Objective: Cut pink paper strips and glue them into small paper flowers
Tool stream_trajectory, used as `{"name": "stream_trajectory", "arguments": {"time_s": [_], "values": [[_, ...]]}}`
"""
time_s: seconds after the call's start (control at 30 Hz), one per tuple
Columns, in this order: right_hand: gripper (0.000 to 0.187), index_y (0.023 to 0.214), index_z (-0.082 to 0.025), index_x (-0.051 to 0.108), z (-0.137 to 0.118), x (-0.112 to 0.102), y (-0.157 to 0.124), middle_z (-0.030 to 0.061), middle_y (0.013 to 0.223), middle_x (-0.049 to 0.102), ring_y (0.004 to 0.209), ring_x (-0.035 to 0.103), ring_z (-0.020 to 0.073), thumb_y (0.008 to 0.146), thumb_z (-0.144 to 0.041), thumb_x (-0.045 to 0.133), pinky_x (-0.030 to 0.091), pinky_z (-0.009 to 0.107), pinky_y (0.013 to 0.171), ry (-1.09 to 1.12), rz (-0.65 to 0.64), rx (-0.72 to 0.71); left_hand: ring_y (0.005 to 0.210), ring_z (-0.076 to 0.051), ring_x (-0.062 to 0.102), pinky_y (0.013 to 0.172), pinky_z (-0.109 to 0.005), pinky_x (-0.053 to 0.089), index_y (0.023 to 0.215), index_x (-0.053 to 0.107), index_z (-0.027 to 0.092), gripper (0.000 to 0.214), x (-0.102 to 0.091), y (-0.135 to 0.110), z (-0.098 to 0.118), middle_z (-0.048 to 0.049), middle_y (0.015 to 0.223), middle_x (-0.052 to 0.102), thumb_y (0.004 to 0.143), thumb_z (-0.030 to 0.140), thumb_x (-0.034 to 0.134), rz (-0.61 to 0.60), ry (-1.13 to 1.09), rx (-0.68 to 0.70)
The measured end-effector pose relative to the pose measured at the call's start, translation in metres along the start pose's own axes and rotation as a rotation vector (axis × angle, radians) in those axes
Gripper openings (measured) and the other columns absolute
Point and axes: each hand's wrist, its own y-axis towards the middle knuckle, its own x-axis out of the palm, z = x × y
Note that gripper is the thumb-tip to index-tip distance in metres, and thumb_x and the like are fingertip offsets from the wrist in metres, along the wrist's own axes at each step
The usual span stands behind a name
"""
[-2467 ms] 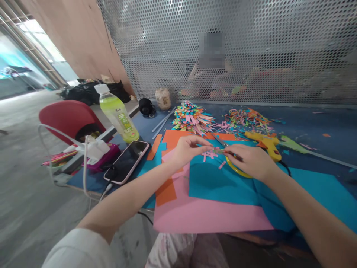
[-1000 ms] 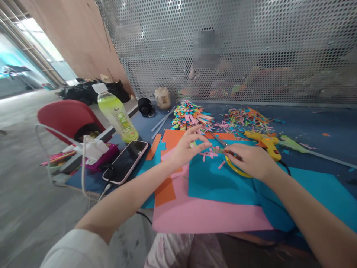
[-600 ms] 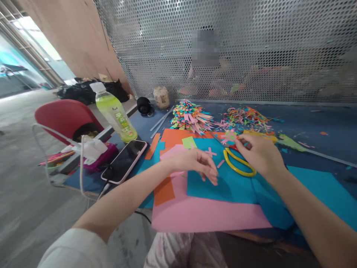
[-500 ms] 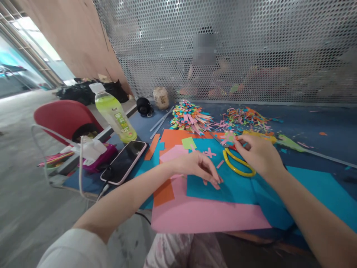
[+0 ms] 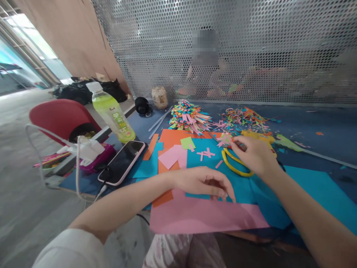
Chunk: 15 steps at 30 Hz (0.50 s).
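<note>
My right hand (image 5: 255, 150) pinches a small pink-and-green paper flower (image 5: 224, 139) between thumb and fingertips. Just below it lie scissors with yellow handles (image 5: 235, 171), partly covered by that hand. My left hand (image 5: 205, 182) hovers low over the blue paper (image 5: 192, 190) and pink paper (image 5: 206, 219), its fingers loosely curved and apart, with nothing visible in them. Small pink paper strips (image 5: 208, 152) lie crossed on the blue sheet, near a light-green paper square (image 5: 187, 143). A yellow tool (image 5: 260, 136) shows behind my right hand.
A cone of layered, fringed paper (image 5: 188, 117) stands at the back, beside a heap of paper shreds (image 5: 244, 119). To the left are a phone (image 5: 122, 162), a drink bottle (image 5: 113, 115) and a tissue pack (image 5: 96, 156). A perforated metal panel (image 5: 167, 44) borders the table's back.
My left hand has moved right and slightly toward me, uncovering more pink paper and strips. My right hand, with the paper flower, has shifted slightly left.
</note>
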Motion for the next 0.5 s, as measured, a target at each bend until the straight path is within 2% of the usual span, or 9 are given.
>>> {"name": "stream_trajectory", "arguments": {"time_s": [0.17, 0.37, 0.43, 0.5], "values": [[0.024, 0.074, -0.022, 0.060, 0.0002, 0.0003, -0.0003, 0.0043, 0.068, 0.064, 0.059, 0.056, 0.0183, 0.087, -0.035, 0.044, 0.033, 0.028, 0.052, 0.021, -0.031, -0.021, 0.063, -0.006, 0.050, 0.061, -0.020, 0.046, 0.091, 0.058, 0.015, 0.026, 0.0001, 0.0018, -0.0003, -0.0006, 0.071, 0.051, 0.089, 0.037, 0.045, 0.072, 0.027, 0.004], [0.024, 0.072, -0.024, 0.057, 0.0009, 0.0013, -0.0006, 0.0037, 0.067, 0.062, 0.058, 0.054, 0.0181, 0.087, -0.036, 0.042, 0.032, 0.029, 0.051, 0.006, -0.046, -0.038, 0.044, -0.005, 0.040, 0.046, -0.018, 0.036, 0.106, 0.056, 0.018, 0.033, -0.0002, -0.0005, -0.0037, 0.0075, 0.051, 0.045, 0.078, 0.033, 0.064, 0.098, -0.048, -0.087], [0.024, 0.073, -0.024, 0.058, 0.0003, 0.0014, -0.0009, 0.0033, 0.068, 0.062, 0.058, 0.054, 0.0174, 0.087, -0.036, 0.043, 0.032, 0.028, 0.051, 0.016, -0.034, -0.036, 0.050, -0.007, 0.047, 0.053, -0.020, 0.042, 0.113, 0.055, 0.020, 0.038, 0.0022, -0.0027, -0.0004, 0.0056, 0.056, 0.050, 0.078, 0.031, 0.064, 0.053, -0.017, -0.050], [0.023, 0.075, -0.023, 0.059, -0.0005, 0.0015, -0.0011, 0.0032, 0.069, 0.063, 0.058, 0.053, 0.0166, 0.087, -0.035, 0.043, 0.032, 0.028, 0.052, 0.030, -0.022, -0.034, 0.080, -0.014, 0.061, 0.076, -0.027, 0.049, 0.125, 0.050, 0.022, 0.060, 0.0060, -0.0050, 0.0054, -0.0014, 0.082, 0.063, 0.069, 0.029, 0.071, -0.059, 0.027, 0.036]]}}
